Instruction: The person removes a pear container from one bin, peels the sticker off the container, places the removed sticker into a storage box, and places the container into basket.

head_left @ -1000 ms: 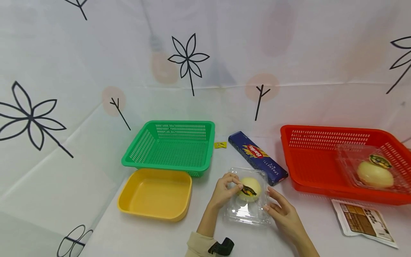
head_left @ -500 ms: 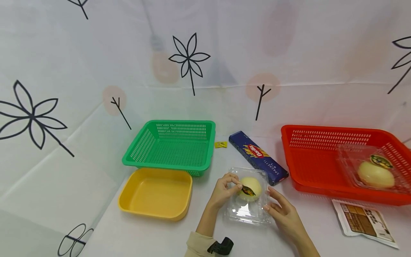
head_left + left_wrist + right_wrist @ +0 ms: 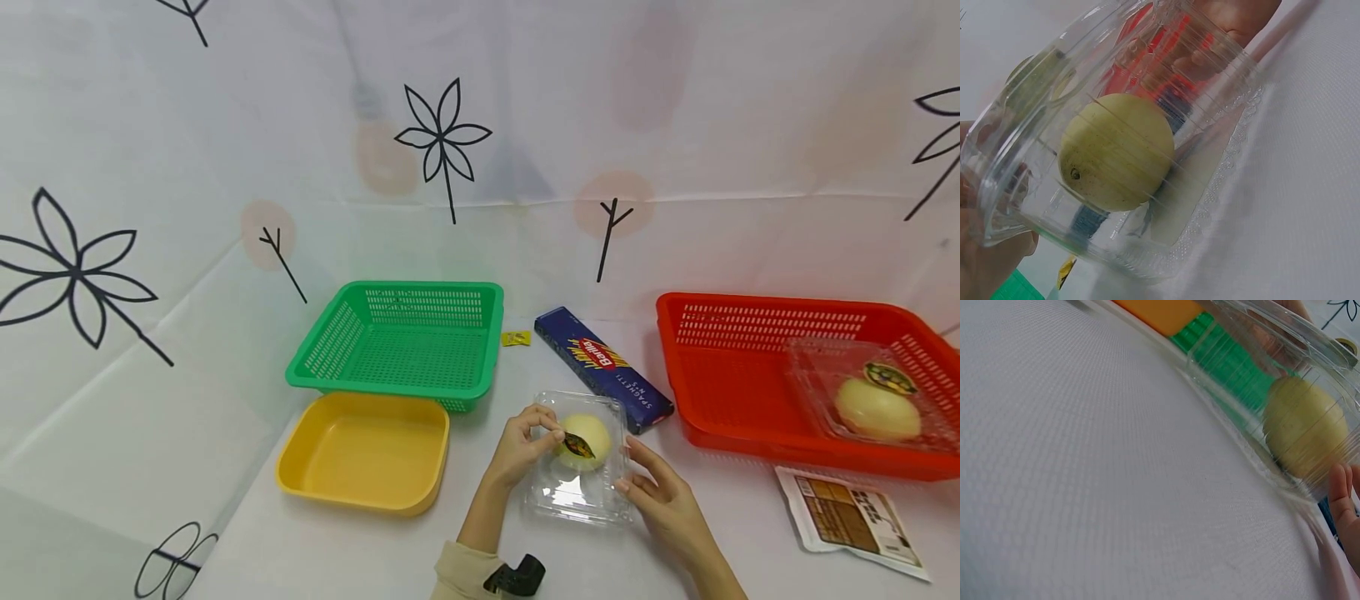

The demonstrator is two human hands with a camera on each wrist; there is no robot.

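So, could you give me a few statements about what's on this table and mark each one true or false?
1. Both hands are on a clear plastic box with a pale round fruit inside. True: the left hand pinches at the top by the sticker, and the right hand touches the box's right side.
2. The green basket holds a second boxed fruit. False: it sits in the red basket; nothing shows in the green one.
3. A dark blue spaghetti packet lies between the two baskets. True.
4. The yellow tray stands behind the green basket. False: it is in front of it, nearer the person.
5. A flat printed pouch lies in front of the red basket. True.
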